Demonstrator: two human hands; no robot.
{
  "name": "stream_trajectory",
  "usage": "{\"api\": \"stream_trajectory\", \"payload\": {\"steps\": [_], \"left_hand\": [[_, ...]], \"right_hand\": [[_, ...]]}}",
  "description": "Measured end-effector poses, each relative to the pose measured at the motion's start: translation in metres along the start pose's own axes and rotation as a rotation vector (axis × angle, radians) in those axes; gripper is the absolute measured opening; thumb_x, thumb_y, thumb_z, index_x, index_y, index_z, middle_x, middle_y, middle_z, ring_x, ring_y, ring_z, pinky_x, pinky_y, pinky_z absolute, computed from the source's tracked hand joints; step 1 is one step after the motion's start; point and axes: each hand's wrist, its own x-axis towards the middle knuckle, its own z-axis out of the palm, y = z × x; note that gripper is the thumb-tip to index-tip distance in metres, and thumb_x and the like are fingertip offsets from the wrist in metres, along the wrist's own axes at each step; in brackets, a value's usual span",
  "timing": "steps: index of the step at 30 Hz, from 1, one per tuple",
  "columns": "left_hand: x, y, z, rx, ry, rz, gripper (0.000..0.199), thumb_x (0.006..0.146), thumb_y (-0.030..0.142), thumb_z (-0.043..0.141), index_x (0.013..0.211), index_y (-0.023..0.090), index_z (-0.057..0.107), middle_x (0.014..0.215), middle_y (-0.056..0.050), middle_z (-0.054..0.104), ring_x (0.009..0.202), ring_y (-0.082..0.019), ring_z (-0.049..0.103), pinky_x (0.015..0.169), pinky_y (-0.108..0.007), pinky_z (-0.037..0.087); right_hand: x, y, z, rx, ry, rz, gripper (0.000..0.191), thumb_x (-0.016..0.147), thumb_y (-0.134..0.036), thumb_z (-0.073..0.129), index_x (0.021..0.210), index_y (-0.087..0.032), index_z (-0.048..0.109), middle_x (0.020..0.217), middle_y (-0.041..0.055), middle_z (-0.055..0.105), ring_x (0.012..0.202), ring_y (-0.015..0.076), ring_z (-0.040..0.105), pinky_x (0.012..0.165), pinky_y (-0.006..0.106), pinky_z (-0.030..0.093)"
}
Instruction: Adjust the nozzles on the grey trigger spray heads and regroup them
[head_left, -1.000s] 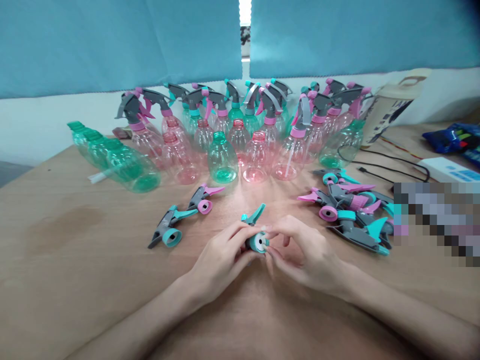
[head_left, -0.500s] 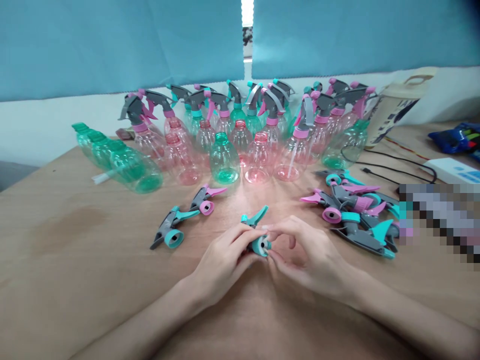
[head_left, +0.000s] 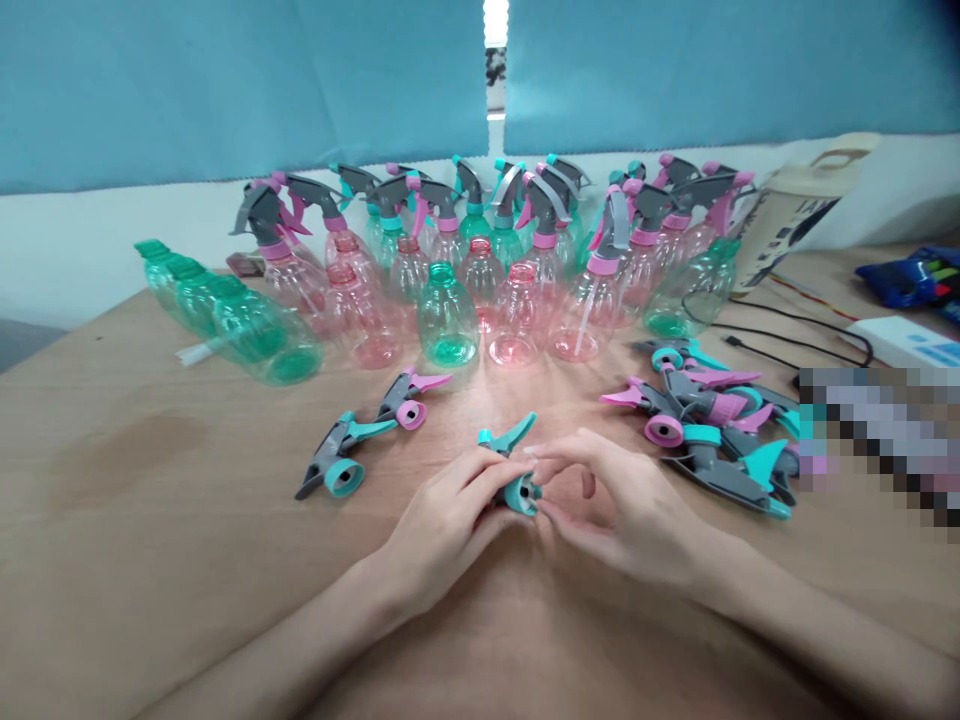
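My left hand (head_left: 454, 510) is wrapped round a grey and teal trigger spray head (head_left: 520, 494), its teal collar turned toward me and its teal lever pointing up and away. With thumb and fingertips, my right hand (head_left: 626, 500) pinches the right edge of that same collar. A black square hole shows inside the pale middle of the collar. Left of my hands lie a teal-collared spray head (head_left: 344, 477) and a pink-collared spray head (head_left: 411, 414). More loose spray heads (head_left: 712, 450) are heaped to the right.
Behind stand several clear bottles, green (head_left: 448, 320) and pink (head_left: 514, 320), some open-topped, others fitted with spray heads. Green bottles (head_left: 259, 330) line the left. At right are a cream tumbler (head_left: 799, 215), black cables (head_left: 810, 315), a white box (head_left: 911, 342) and a blue packet (head_left: 904, 280).
The collar in my hands has tilted slightly, turning its opening a little more to the right. Both hands keep nearly the same place and hold.
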Motion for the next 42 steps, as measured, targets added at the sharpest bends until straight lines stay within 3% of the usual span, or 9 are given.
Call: {"api": "stream_trajectory", "payload": {"steps": [4, 11, 20, 30, 37, 42], "left_hand": [[0.001, 0.000, 0.000, -0.002, -0.003, 0.006, 0.034, 0.088, 0.019, 0.058, 0.121, 0.023, 0.052, 0.104, -0.002, 0.059, 0.092, -0.015, 0.059, 0.084, -0.027, 0.048], [0.001, 0.002, 0.001, -0.027, 0.019, 0.027, 0.032, 0.086, 0.017, 0.060, 0.117, 0.021, 0.053, 0.101, -0.003, 0.059, 0.091, -0.015, 0.058, 0.082, -0.026, 0.049], [0.001, 0.005, 0.004, -0.059, 0.045, -0.004, 0.031, 0.088, 0.019, 0.057, 0.119, 0.021, 0.053, 0.104, -0.004, 0.060, 0.090, -0.016, 0.060, 0.082, -0.027, 0.051], [0.001, -0.002, -0.001, 0.036, 0.047, 0.042, 0.037, 0.089, 0.018, 0.054, 0.126, 0.024, 0.051, 0.108, -0.004, 0.062, 0.096, -0.017, 0.061, 0.086, -0.029, 0.051], [0.002, -0.002, 0.001, 0.006, 0.027, 0.037, 0.038, 0.088, 0.016, 0.055, 0.125, 0.024, 0.051, 0.113, -0.004, 0.061, 0.101, -0.018, 0.060, 0.090, -0.031, 0.050], [0.002, -0.003, 0.000, -0.029, 0.024, 0.037, 0.041, 0.089, 0.018, 0.054, 0.129, 0.026, 0.048, 0.117, -0.004, 0.060, 0.105, -0.018, 0.060, 0.091, -0.030, 0.049]], "right_hand": [[0.004, 0.001, -0.005, -0.015, -0.063, 0.012, 0.040, 0.077, -0.011, 0.062, 0.111, -0.027, 0.050, 0.095, -0.0016, 0.066, 0.078, 0.0127, 0.063, 0.062, 0.023, 0.047], [0.001, 0.004, -0.001, 0.002, -0.052, -0.054, 0.034, 0.080, -0.011, 0.060, 0.110, -0.024, 0.051, 0.091, -0.0009, 0.067, 0.080, 0.0142, 0.061, 0.063, 0.024, 0.047], [-0.006, -0.002, 0.015, -0.013, 0.196, -0.089, 0.041, 0.079, -0.008, 0.063, 0.115, -0.021, 0.049, 0.089, 0.0011, 0.066, 0.081, 0.0135, 0.061, 0.068, 0.025, 0.050], [-0.001, -0.002, 0.007, -0.127, 0.127, -0.079, 0.028, 0.081, -0.011, 0.063, 0.104, -0.023, 0.054, 0.088, -0.0014, 0.070, 0.079, 0.0137, 0.063, 0.067, 0.025, 0.052], [0.000, -0.001, 0.008, -0.125, 0.103, -0.185, 0.020, 0.086, -0.008, 0.054, 0.102, -0.020, 0.060, 0.090, 0.0031, 0.070, 0.082, 0.0143, 0.065, 0.067, 0.025, 0.054], [0.001, 0.006, 0.009, -0.179, 0.130, -0.353, 0.018, 0.086, -0.007, 0.054, 0.097, -0.017, 0.064, 0.082, 0.0044, 0.071, 0.077, 0.0149, 0.064, 0.061, 0.025, 0.052]]}}
